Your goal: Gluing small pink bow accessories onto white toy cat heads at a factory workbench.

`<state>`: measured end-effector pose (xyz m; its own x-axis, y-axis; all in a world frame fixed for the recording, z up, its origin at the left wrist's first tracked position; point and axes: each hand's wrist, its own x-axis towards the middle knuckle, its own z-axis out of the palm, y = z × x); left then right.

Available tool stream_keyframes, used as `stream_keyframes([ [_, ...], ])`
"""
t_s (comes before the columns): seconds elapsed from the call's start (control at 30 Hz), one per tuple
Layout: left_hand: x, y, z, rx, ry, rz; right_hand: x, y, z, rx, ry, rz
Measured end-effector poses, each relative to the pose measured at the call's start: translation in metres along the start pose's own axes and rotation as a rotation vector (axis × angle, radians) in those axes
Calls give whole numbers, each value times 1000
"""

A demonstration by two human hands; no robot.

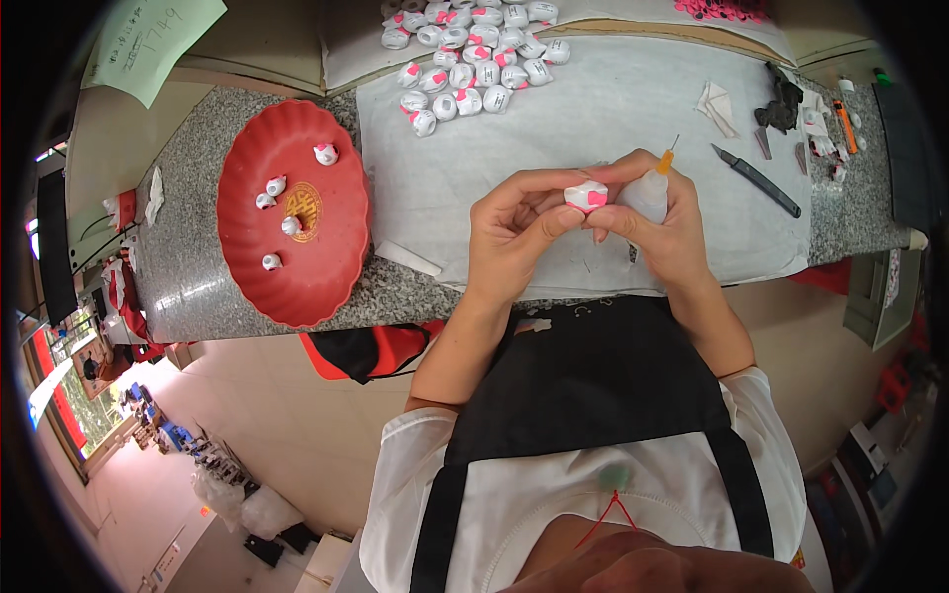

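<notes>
Above the papered worktop, both my hands pinch one small white figurine part with a pink bow [587,197]. My left hand [519,219] closes on its left side with thumb and fingertips. On the other side, my right hand [664,225] presses its thumb and finger to the same piece. That right hand also cradles a translucent squeeze bottle [645,195] with an orange needle tip pointing up and away. To the left, a red scalloped tray [341,232] holds several small white pieces [325,154] set apart from each other.
Several white-and-pink figurine parts [481,54] crowd the far side of the white paper [425,178]. A craft knife [756,181] lies to the right, near a folded tissue [718,108] and a crumpled black cloth [782,97]. A white strip [407,259] rests by the tray.
</notes>
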<state>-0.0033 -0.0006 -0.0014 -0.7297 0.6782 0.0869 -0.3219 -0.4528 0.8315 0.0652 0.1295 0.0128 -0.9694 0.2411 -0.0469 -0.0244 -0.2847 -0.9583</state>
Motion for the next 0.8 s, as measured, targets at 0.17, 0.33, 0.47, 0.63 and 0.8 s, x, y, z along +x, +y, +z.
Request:
stream_keyframes([
  [0.17,-1,2,5,11,40,-21,1,-3,0,15,-1,9],
  [0.33,-3,-3,1,250,31,88,2,-3,-1,-16,-27,-9],
  [0.47,-2,5,5,90,102,-31,3,-5,0,65,-25,44],
  [0.63,-1,-2,-1,81,-125,103,-3,-9,-1,81,-108,28],
  [0.8,-2,4,-3,-60,-62,-3,2,-2,5,118,-38,55],
])
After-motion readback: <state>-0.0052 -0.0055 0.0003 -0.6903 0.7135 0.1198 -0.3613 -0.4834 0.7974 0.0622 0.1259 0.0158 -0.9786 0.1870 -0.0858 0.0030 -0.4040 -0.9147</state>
